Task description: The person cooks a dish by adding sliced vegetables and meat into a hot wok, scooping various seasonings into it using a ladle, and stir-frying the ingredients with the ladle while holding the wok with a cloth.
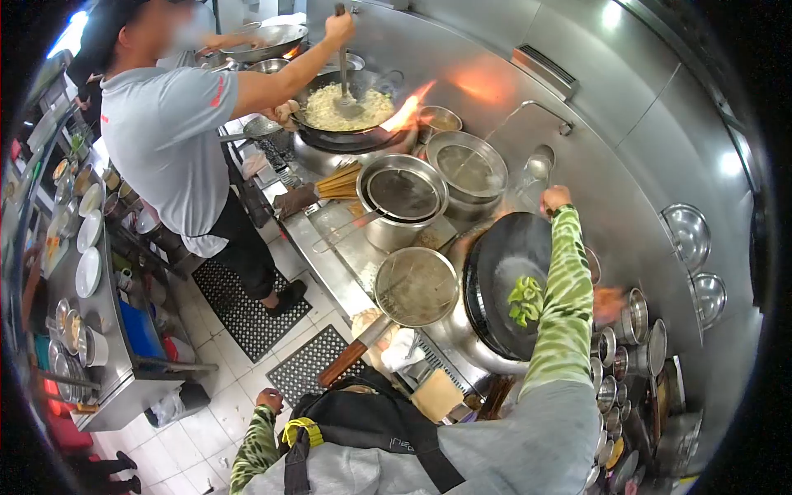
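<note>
My right hand (557, 198) is closed around the handle of a metal ladle (540, 163), beyond the far rim of a black wok (503, 264). Chopped green vegetable pieces (525, 301) lie in the wok, which sits tilted on the burner, with my patterned right sleeve passing over its right side. Away from the stove, low at my left side, hangs my left hand (269, 400). Its fingers are loosely bent, and I see nothing in them. Nearest it is a round strainer (417, 285) with a wooden handle (342, 363), resting at the stove's front.
Pots with strainers (403, 194) stand left of my wok, near a thin water tap (536, 106). A co-worker (177, 140) stirs food in another wok (342, 130) beside a flame (410, 109). Metal bowls (606, 392) line the right; plates (88, 272) stand on the left counter.
</note>
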Demonstrator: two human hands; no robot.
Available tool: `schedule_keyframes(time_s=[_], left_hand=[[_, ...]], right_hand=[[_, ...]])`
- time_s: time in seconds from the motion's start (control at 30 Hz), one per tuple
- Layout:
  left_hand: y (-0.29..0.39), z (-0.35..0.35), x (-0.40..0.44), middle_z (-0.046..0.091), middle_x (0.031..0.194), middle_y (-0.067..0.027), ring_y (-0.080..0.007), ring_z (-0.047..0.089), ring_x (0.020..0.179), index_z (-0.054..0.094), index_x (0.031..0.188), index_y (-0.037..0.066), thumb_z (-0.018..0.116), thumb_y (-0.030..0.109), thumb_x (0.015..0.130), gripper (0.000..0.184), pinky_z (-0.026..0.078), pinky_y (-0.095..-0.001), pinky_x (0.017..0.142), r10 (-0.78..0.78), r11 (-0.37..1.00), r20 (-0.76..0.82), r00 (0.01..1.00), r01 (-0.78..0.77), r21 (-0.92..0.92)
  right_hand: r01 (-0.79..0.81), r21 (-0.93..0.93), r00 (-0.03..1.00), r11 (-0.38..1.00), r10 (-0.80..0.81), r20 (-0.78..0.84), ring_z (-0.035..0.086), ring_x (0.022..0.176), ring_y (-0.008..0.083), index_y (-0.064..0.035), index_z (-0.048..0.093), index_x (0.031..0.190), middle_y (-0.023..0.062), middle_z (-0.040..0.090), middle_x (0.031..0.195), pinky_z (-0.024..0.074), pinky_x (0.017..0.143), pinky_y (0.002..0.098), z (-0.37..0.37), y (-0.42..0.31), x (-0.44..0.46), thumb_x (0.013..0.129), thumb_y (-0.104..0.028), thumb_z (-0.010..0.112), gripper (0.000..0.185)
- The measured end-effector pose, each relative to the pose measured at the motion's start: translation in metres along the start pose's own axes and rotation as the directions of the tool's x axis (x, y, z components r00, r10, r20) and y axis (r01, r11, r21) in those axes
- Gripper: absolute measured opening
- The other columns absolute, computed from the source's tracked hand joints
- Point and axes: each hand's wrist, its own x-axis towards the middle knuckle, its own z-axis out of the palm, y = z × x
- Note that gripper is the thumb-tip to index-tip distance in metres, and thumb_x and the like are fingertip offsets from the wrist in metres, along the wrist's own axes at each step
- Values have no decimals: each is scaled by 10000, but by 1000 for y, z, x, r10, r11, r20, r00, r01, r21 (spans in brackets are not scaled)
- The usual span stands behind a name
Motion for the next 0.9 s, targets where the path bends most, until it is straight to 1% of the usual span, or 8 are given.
schedule_keyframes(time_s=[0.13,0.27,0.6,0.7,0.73,0.8,0.83,0.9], left_hand=[[0,5,-9,679,728,-154,-208,676,577,641,978,18,653,134,820,196,564,-344,512,37,996,17,999,-38,76],[-31,-10,29,712,898,-162,-295,680,913,731,891,81,712,326,716,302,519,-368,873,263,813,92,960,-272,515],[-41,-106,53,690,836,-153,-274,698,704,674,936,30,626,161,800,194,558,-375,574,293,638,346,892,-451,624],[-62,-118,60,713,904,-106,-251,698,776,724,880,97,710,305,809,220,559,-399,671,237,-300,731,639,-668,681],[-74,-117,61,713,909,-108,-251,697,786,725,888,98,710,310,805,229,558,-396,684,183,-349,761,623,-682,643],[-90,-108,61,714,918,-111,-251,695,806,726,905,99,712,320,796,247,554,-389,708,157,-159,691,706,-672,723],[-95,-103,62,714,923,-113,-251,694,816,726,913,100,712,325,792,256,553,-386,721,150,-88,663,733,-658,748],[-92,-87,66,714,932,-117,-251,692,836,728,930,101,713,335,784,276,549,-379,746,150,-33,649,746,-652,757]], right_hand=[[189,-198,959,962,-224,-171,573,464,247,-16,610,918,138,581,624,409,403,409,-24,60,-14,716,-5,519,221],[312,-581,764,752,-562,-317,649,779,369,-88,616,1120,198,656,823,502,705,442,-66,121,-69,780,-37,511,360],[109,-524,802,845,-386,-457,612,865,428,-91,542,1258,236,642,945,476,759,495,-128,212,-331,782,-53,538,478],[191,-659,588,728,-622,-517,603,787,433,-18,389,1394,277,607,899,478,690,506,-91,251,-446,744,-27,567,674],[46,-587,681,808,-456,-573,608,829,429,-16,370,1404,286,602,963,485,710,492,-70,258,-484,776,-48,579,662],[14,-149,840,989,-93,-534,615,921,430,36,329,1413,326,592,1059,486,814,454,-41,274,-553,827,-97,601,660],[78,-197,798,977,-180,-575,599,917,213,82,312,1417,221,622,1069,480,817,356,-21,315,-574,856,-91,612,659],[188,-28,795,982,-169,-583,557,1079,201,118,283,1413,217,546,1263,439,924,288,16,321,-622,858,2,585,642]])
